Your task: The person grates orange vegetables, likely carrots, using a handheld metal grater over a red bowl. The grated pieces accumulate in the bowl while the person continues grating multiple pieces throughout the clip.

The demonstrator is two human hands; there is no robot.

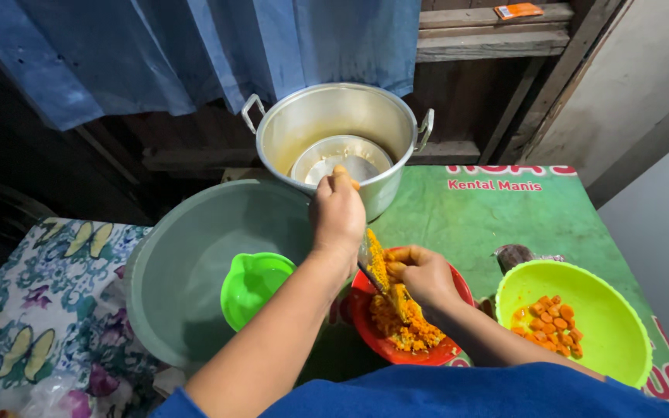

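Left hand [337, 214] clenched on grater [368, 259] top, over red bowl [365, 329]. Right hand [426, 276] grasping orange root piece [393, 270] against grater. Yellow-green bowl [621, 352] at 3 o'clock on counter [466, 224].

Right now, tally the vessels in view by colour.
Green: 2, lime bowl, small green scoop
Grey-green: 1, large basin
Red: 1, red bowl
Metal: 2, pot, inner metal bowl
Total: 6

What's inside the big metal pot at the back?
Inside the metal pot sits a smaller metal bowl, seemingly empty. The left hand covers the bowl's near edge, and the bowl hides the pot's bottom.
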